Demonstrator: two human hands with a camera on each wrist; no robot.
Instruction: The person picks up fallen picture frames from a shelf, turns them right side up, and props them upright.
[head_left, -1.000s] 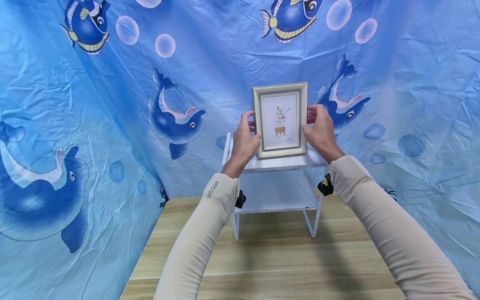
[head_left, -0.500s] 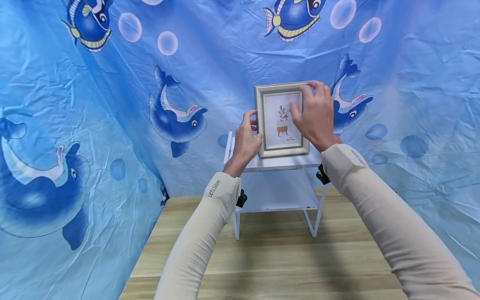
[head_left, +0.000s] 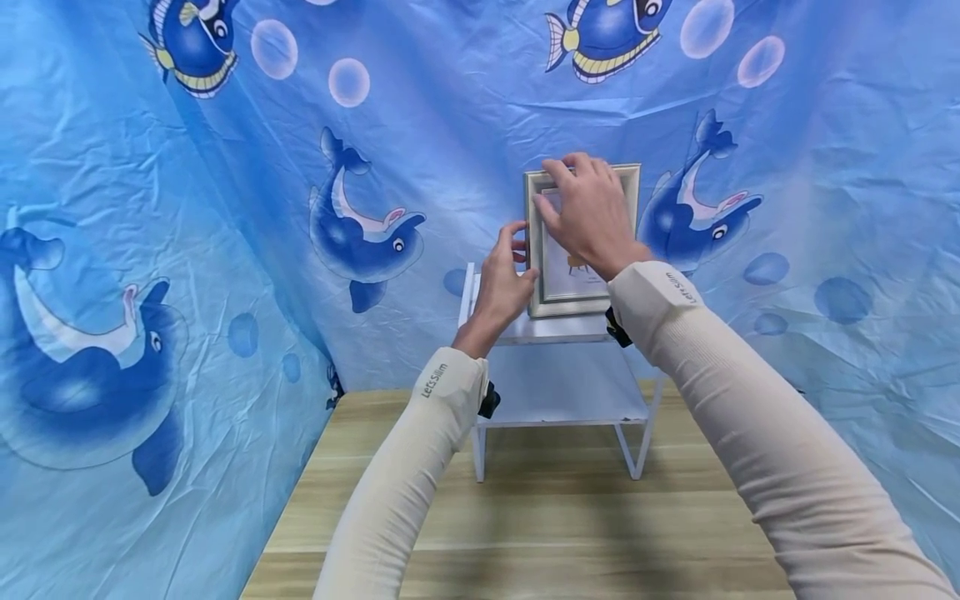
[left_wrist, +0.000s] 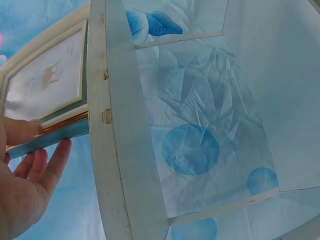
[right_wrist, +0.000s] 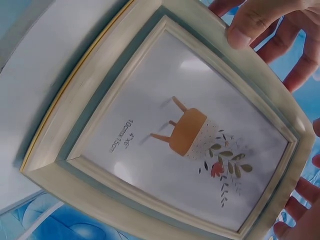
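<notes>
A cream picture frame (head_left: 534, 267) with a grey-green inner border stands upright on a white side table's top. Its print shows a plant in an orange pot. My left hand (head_left: 506, 279) holds the frame's left edge, thumb in front and fingertips at the side and back, as the left wrist view shows. My right hand (head_left: 588, 212) reaches across the front of the frame and covers much of the print in the head view. Its fingers are at the top edge, with the thumb spread away from them. In the right wrist view its fingertips (right_wrist: 295, 207) show right at the top rim.
Below the tabletop (head_left: 558, 329), the white table has a lower shelf (head_left: 562, 392) and thin metal legs. It stands on a wood-patterned floor (head_left: 540, 533). Blue curtains (head_left: 450, 150) printed with dolphins and fish hang close behind and at both sides.
My right hand has let go of the frame's right edge, risen to the top right corner and slid left along the top. My left hand stays at the left edge.
</notes>
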